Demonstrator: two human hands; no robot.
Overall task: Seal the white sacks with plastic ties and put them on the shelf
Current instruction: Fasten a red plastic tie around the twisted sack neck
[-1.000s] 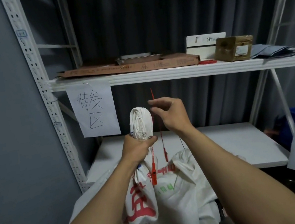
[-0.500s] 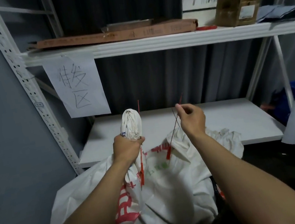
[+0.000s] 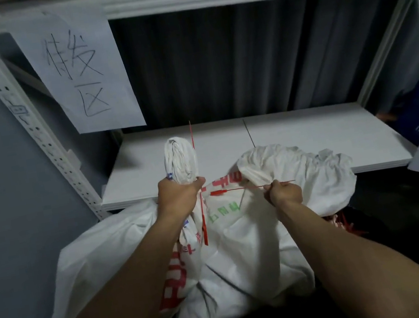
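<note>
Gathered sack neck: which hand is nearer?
Left. The left hand is clenched around the gathered sack neck, just below its bunched top. The right hand is off to the right, pinching a red plastic tie.

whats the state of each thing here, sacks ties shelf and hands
left hand: grip shut on gathered sack neck
gathered sack neck: bunched, upright
vertical red tie: alongside neck
right hand: pinching horizontal red tie
horizontal red tie: held level
second sack: mouth open
lower shelf: bare
</note>
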